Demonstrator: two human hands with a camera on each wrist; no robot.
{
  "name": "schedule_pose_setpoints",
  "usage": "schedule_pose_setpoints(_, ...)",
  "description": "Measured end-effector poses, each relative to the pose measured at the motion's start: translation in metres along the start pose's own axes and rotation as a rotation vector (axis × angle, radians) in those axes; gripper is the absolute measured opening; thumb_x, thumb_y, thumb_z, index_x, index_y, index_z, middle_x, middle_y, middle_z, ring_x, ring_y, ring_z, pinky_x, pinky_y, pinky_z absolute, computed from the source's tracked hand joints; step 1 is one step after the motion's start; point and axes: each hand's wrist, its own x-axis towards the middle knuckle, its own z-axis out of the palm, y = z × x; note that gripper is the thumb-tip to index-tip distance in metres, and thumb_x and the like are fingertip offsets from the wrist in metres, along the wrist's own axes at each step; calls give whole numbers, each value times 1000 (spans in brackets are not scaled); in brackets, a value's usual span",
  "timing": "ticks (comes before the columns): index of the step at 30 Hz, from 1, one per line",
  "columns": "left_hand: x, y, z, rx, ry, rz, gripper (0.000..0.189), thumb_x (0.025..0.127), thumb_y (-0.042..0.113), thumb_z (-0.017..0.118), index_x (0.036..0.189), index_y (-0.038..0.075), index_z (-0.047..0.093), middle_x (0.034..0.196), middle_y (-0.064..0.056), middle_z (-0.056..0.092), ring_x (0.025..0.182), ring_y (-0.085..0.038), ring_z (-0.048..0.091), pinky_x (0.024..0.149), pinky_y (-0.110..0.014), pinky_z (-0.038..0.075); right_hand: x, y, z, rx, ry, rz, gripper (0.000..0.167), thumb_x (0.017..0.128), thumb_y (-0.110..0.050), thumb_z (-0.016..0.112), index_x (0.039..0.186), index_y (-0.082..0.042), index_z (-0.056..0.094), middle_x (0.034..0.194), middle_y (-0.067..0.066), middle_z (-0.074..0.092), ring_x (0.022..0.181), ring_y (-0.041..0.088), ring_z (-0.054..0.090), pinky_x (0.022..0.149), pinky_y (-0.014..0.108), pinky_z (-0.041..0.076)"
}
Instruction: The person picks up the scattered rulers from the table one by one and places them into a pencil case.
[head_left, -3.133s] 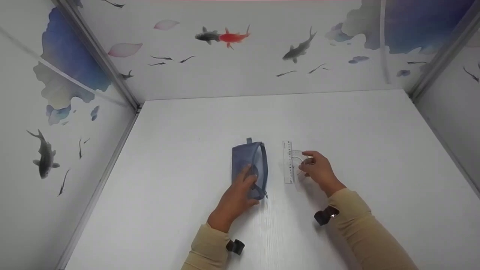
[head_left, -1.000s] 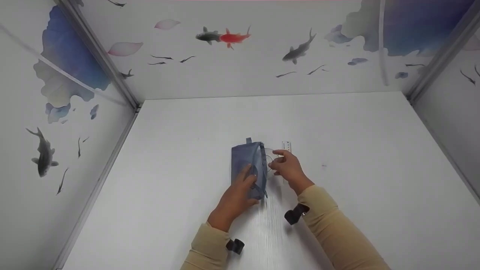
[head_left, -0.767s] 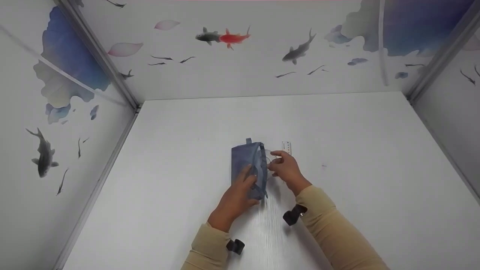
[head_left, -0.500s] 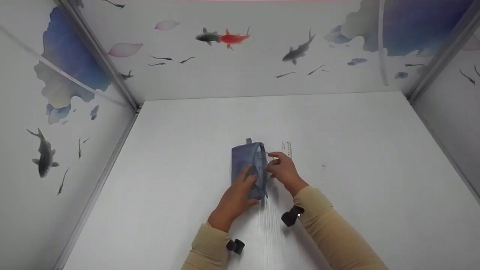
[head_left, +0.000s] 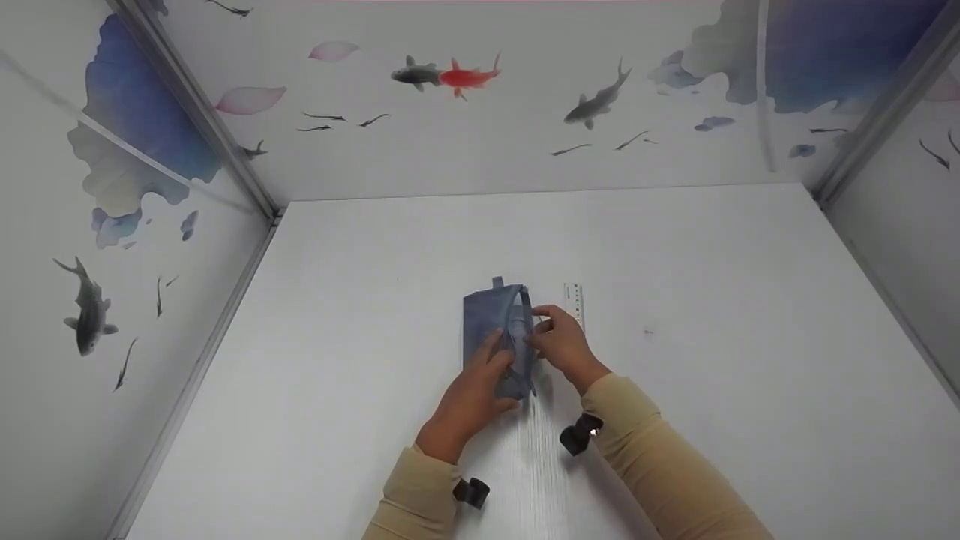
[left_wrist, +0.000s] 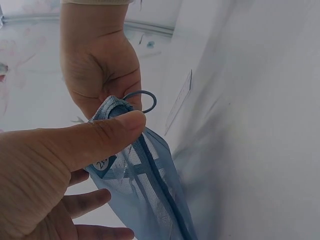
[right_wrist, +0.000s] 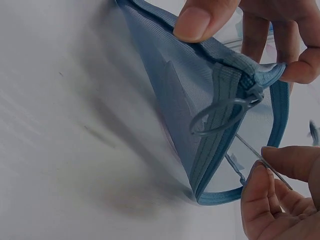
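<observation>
My left hand [head_left: 465, 401] holds a blue mesh zip pouch [head_left: 480, 315] by its near end. In the left wrist view the thumb lies across the pouch's end, close to a ring-shaped zipper pull [left_wrist: 142, 95]. The pouch's mouth gapes toward the right. My right hand [head_left: 566, 345] is at that mouth, pinching the edge of a clear protractor [right_wrist: 250, 147] between thumb and fingers. Most of the protractor is inside the pouch and shows faintly through the opening.
A clear ruler [head_left: 573, 296] lies on the white table [head_left: 375, 300] just right of the pouch, partly covered by my right hand. A faint small mark [head_left: 648, 331] is farther right. White panels with painted fish enclose the table at the back and sides.
The right hand has moved left, carrying the protractor from beside the ruler into the pouch's mouth. More of the ruler was uncovered over the last second. The left hand and pouch stay put.
</observation>
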Motion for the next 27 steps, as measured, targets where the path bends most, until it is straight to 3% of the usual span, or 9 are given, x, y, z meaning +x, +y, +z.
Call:
schedule_pose_setpoints(16, 0, 2, -1, 3, 11, -10, 57, 74, 16, 83, 120, 13, 50, 155, -15, 28, 133, -32, 43, 90, -40, 51, -2, 1, 2, -154, -13, -8, 49, 84, 1, 64, 131, 0, 53, 100, 16, 63, 83, 22, 62, 68, 32, 54)
schedule_pose_setpoints(27, 0, 2, 0, 12, 27, 8, 55, 74, 16, 83, 118, 11, 51, 155, -16, 28, 129, -32, 48, 86, -37, 53, -2, 2, 2, -185, -16, -22, 49, 82, -4, 66, 129, 2, 54, 98, 16, 65, 82, 22, 63, 68, 32, 54)
